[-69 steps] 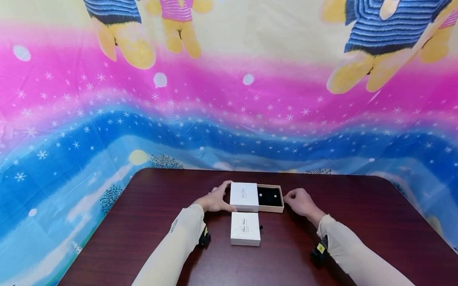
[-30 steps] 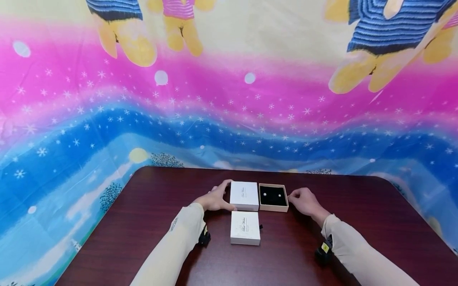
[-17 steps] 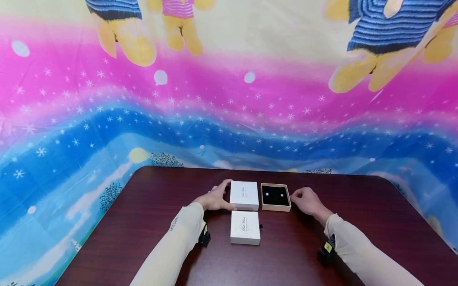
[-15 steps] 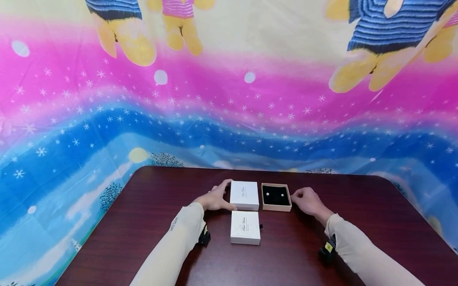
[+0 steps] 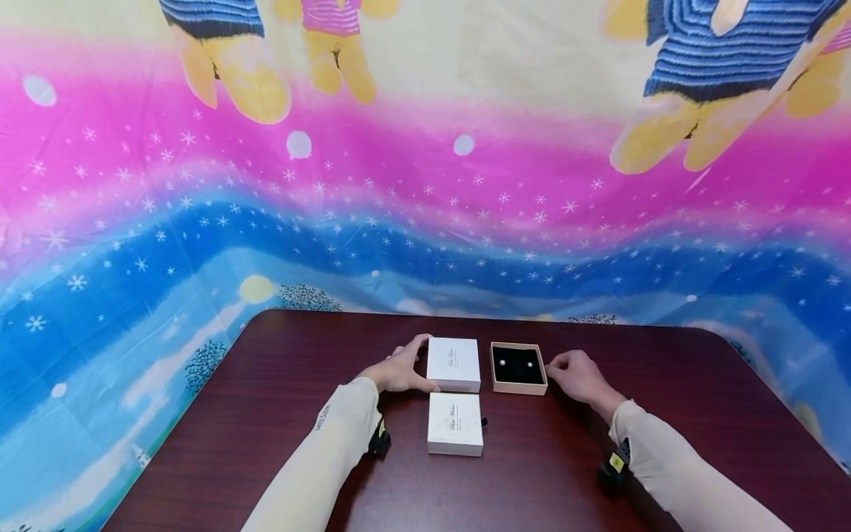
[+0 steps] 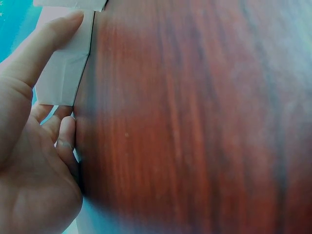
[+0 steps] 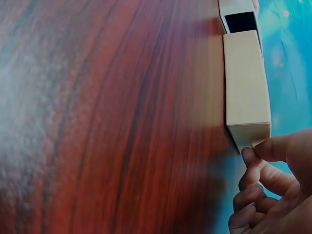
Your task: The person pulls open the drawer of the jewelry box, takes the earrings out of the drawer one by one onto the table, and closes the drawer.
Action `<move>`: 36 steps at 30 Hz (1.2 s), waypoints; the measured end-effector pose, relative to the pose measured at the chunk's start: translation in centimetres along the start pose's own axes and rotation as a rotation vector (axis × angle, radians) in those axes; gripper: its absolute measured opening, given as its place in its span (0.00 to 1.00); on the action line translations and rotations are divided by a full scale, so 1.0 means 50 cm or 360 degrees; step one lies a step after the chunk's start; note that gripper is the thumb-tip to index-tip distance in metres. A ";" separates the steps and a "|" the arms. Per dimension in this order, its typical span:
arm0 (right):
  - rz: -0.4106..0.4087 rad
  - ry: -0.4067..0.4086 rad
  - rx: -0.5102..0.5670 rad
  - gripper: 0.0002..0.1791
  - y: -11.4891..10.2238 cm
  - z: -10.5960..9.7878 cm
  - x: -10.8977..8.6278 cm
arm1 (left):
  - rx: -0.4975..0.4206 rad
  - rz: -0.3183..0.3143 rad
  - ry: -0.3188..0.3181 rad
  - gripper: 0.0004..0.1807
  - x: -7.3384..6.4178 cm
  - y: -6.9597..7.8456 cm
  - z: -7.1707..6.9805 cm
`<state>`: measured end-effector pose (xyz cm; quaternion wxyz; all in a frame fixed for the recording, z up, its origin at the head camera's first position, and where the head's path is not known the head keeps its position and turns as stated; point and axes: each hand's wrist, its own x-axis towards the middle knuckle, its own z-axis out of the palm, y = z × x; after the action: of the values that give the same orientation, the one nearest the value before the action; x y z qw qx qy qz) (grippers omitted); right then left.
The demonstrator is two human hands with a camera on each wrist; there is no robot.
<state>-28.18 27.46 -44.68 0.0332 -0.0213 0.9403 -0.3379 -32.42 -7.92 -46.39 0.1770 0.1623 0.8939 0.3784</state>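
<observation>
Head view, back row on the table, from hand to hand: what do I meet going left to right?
Left hand → white box cover → tan tray with the black insert → right hand.

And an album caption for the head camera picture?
Left hand grips a white box cover; right hand pinches at the end of an open tray holding two white beads.

Illegible fine print (image 5: 456, 360), far white cover (image 5: 439, 366)
</observation>
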 end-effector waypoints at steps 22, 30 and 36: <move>-0.0015 0.0000 0.0005 0.14 0.005 -0.013 -0.010 | -0.0001 -0.0009 0.0009 0.60 -0.001 -0.001 0.000; -0.0021 -0.0002 -0.0010 0.14 0.008 -0.013 -0.009 | -0.0005 -0.0005 -0.0006 0.60 -0.001 -0.001 -0.002; -0.0023 -0.0006 -0.0010 0.14 0.011 -0.014 -0.007 | 0.0003 0.0011 -0.0006 0.60 0.000 -0.001 -0.002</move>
<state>-27.89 28.37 -44.48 0.0325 -0.0289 0.9412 -0.3350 -32.47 -8.03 -46.38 0.1772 0.1662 0.8934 0.3779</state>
